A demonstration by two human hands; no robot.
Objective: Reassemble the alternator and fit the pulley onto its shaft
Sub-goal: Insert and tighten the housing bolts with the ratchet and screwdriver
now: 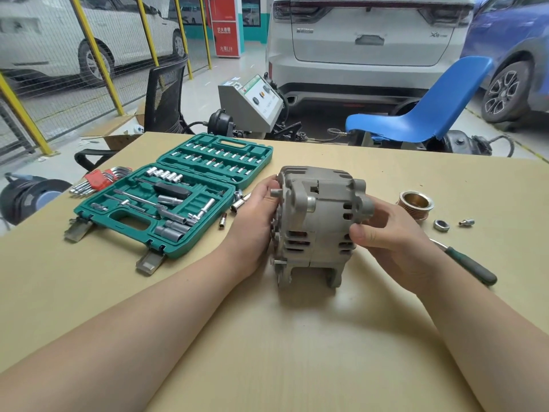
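Both hands gripped the alternator [318, 221]; its shaft [274, 192] pointed left, the pulley [415, 201] lay just right, nearest the right hand [386, 233], away from the left hand [258, 212]

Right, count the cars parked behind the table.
3: a white car straight behind the table, a blue car at the right edge, and another white car beyond the yellow fence on the left. Others may be hidden.

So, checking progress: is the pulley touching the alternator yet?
Apart. The head view shows bare table between the pulley and the alternator.
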